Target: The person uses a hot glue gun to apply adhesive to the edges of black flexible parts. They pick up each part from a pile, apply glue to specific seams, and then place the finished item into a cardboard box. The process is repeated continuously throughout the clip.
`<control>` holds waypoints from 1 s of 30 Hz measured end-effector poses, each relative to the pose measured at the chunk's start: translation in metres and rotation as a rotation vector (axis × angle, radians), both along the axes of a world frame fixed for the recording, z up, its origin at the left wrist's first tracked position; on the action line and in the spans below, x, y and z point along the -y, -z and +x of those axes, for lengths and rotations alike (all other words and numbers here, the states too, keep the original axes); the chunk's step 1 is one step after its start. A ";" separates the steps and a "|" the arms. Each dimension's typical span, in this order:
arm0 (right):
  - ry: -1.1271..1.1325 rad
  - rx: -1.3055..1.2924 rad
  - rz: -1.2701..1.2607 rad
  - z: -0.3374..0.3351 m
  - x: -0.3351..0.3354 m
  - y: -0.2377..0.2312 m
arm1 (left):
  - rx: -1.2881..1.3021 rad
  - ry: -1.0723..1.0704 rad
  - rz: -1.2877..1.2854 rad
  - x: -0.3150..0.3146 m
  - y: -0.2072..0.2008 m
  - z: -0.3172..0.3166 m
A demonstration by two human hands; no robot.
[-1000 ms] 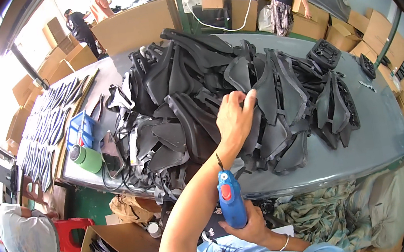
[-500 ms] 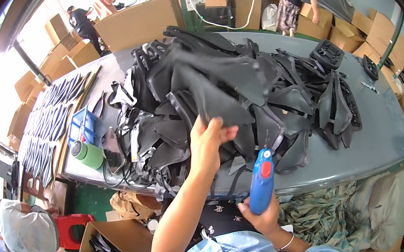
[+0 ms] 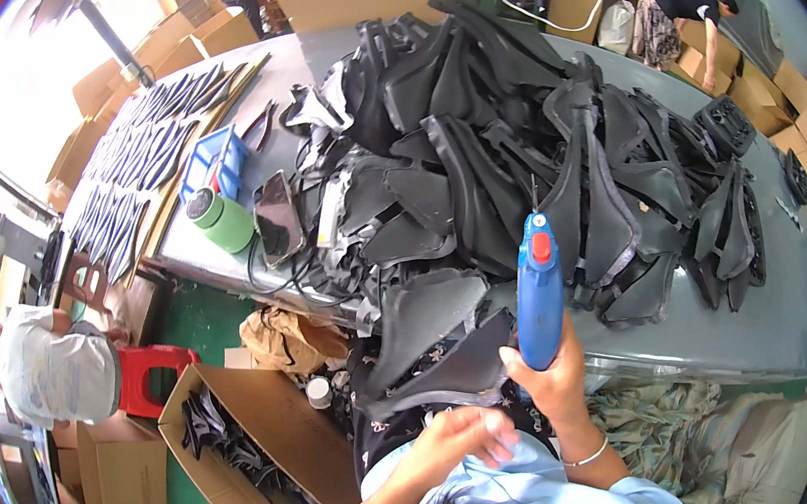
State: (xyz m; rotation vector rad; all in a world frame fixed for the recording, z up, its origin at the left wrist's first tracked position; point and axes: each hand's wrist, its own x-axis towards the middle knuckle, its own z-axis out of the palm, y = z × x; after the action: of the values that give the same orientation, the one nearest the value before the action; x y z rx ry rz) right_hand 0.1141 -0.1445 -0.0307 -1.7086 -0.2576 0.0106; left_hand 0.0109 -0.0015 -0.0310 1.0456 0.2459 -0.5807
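My right hand (image 3: 552,375) is wrapped round a blue handheld power tool (image 3: 539,311) with a red button and a thin metal tip pointing up toward the pile. At my waist, my left hand (image 3: 462,441) has loosely bent, slightly blurred fingers, with nothing visible in them. Just beyond that hand, a black moulded part with two panels (image 3: 426,315) leans between my lap and the table edge. A large heap of similar black moulded parts (image 3: 483,162) covers the middle of the table.
Left on the grey table (image 3: 737,342) are a green bottle (image 3: 221,222), a blue basket (image 3: 223,158) and a phone (image 3: 278,217). Below stands an open carton (image 3: 273,419) of black pieces. One person sits by a red stool (image 3: 152,379); another bends over cartons at back right (image 3: 683,26).
A black part has come off the heap and down to my lap. My left hand has drawn back toward my waist. The tool is slightly higher, and the view has shifted.
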 end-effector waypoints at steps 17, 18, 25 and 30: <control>-0.321 0.040 -0.320 -0.023 -0.005 -0.023 | 0.285 -1.032 0.059 -0.056 -0.026 -0.014; -0.371 0.112 -0.335 -0.031 -0.010 -0.024 | 0.313 -1.084 -0.019 -0.054 -0.029 -0.013; -0.605 0.367 -0.463 -0.065 -0.021 -0.007 | 0.370 -1.327 0.095 -0.036 -0.031 -0.018; -0.646 0.388 -0.512 -0.070 -0.021 -0.008 | 0.418 -1.445 0.165 -0.025 -0.036 -0.016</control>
State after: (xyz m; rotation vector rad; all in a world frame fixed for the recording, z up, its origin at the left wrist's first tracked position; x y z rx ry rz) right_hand 0.0440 -0.1230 -0.0223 -2.0514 -1.1693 0.2401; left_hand -0.0051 0.0236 0.0047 0.8582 0.5899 0.9595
